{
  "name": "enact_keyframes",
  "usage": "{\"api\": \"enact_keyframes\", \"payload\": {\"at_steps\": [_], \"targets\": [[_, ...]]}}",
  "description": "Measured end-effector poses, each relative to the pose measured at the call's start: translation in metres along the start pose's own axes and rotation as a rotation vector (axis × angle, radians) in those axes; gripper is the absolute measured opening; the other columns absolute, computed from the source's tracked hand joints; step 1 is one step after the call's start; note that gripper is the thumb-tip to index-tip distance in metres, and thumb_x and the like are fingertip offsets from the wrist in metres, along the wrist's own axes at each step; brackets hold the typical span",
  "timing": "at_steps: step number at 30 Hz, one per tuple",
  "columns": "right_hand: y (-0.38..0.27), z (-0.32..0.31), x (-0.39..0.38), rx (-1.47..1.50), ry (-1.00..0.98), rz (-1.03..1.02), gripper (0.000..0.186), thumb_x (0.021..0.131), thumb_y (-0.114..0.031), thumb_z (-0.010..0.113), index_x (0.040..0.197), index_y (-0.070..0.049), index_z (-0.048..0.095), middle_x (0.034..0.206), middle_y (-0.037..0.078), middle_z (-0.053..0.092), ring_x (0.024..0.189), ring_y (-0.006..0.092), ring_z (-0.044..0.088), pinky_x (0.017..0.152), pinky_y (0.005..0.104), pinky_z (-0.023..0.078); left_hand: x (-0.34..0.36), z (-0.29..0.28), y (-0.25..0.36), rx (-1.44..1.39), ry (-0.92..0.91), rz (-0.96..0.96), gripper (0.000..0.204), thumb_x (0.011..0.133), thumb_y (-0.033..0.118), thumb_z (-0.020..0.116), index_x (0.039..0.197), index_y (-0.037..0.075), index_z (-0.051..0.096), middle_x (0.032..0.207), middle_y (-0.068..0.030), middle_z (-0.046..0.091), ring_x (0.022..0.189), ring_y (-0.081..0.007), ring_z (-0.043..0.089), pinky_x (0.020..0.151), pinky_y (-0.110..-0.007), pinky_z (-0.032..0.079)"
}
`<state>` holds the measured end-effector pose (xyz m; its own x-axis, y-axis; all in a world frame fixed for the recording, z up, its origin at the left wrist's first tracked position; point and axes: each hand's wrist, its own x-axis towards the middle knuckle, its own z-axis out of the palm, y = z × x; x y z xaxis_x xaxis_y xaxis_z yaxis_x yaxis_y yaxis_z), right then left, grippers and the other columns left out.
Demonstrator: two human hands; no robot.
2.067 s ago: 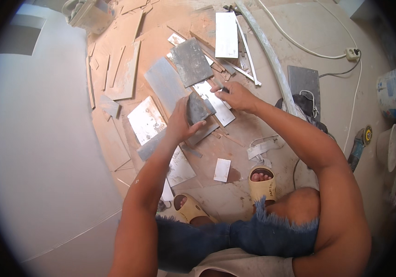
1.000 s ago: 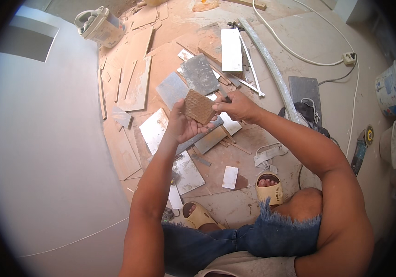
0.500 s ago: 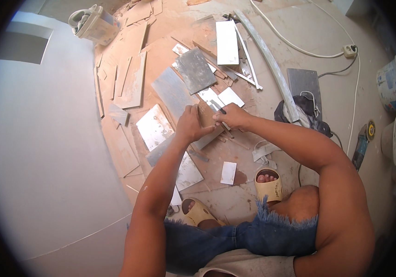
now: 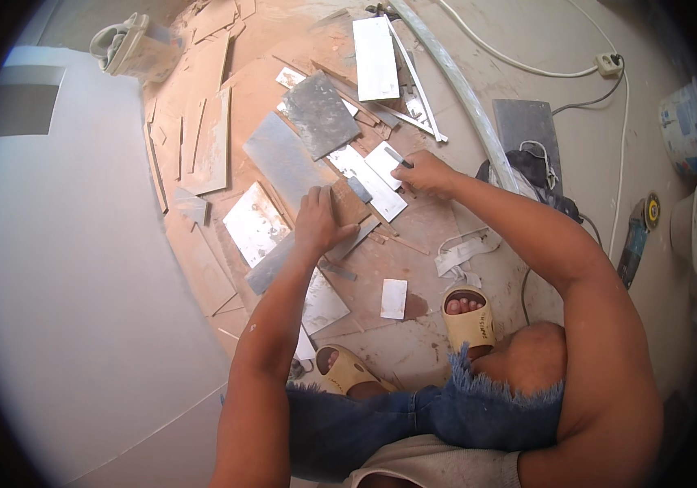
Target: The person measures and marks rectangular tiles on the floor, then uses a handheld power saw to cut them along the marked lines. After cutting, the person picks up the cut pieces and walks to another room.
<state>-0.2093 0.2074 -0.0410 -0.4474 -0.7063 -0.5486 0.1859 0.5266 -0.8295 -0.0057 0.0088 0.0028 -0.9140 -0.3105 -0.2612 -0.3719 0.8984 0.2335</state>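
Observation:
My left hand [image 4: 318, 224] lies with fingers stretched and thumb spread on a brown tile piece [image 4: 350, 210] in the middle of the scattered tiles. To its right, my right hand [image 4: 430, 175] is closed on a short dark pen-like tool [image 4: 400, 158], its exact kind unclear. That tool is above a small white tile [image 4: 384, 165]. A long white strip [image 4: 371, 185] runs beside the brown piece, with a small blue-grey piece [image 4: 359, 189] lying across its edge. Beyond my left hand are a grey tile [image 4: 283, 154] and a darker grey tile [image 4: 322, 114].
A white bucket [image 4: 147, 50] stands far left near the wall. A long metal bar [image 4: 454, 77] lies to the right, by a dark bag [image 4: 537, 175]. An angle grinder [image 4: 636, 244], a power cable with socket [image 4: 607, 65] and another bucket [image 4: 686, 130] are at the right.
My right hand has moved right with the dark tool, away from my left hand. The small blue-grey piece now shows. My left hand stays on the brown piece; the view has shifted slightly.

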Motion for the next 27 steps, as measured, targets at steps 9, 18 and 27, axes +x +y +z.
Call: {"api": "enact_keyframes", "payload": {"at_steps": [9,18,27], "targets": [[-0.004,0.014,-0.007,-0.033,-0.026,0.002,0.032,0.095,-0.030,0.069,0.084,-0.001,0.068,0.069,0.005,0.063,0.057,0.0125,0.053,0.050,0.0302,0.040,0.003,-0.004,0.002,0.036,-0.052,-0.054,0.104,0.067,0.044,0.090,0.146,-0.003,0.042,0.141,-0.0212,0.048,0.129,-0.0398,0.049,0.109,-0.045,0.044],[-0.004,0.012,0.001,0.025,-0.013,-0.014,0.039,0.087,-0.033,0.074,0.095,0.005,0.072,0.079,0.012,0.069,0.069,0.0201,0.064,0.064,0.0356,0.050,0.001,-0.003,0.001,-0.003,-0.019,-0.023,0.103,0.065,0.044,0.091,0.145,-0.003,0.044,0.140,-0.0208,0.049,0.129,-0.0399,0.049,0.109,-0.045,0.044],[-0.013,0.013,-0.005,0.069,-0.042,0.044,0.038,0.090,-0.034,0.072,0.096,0.003,0.072,0.077,0.012,0.068,0.067,0.0187,0.063,0.062,0.0347,0.049,0.001,-0.003,0.001,-0.034,-0.015,-0.006,0.103,0.064,0.041,0.092,0.144,-0.003,0.044,0.139,-0.0214,0.051,0.127,-0.0409,0.050,0.108,-0.046,0.044]]}}
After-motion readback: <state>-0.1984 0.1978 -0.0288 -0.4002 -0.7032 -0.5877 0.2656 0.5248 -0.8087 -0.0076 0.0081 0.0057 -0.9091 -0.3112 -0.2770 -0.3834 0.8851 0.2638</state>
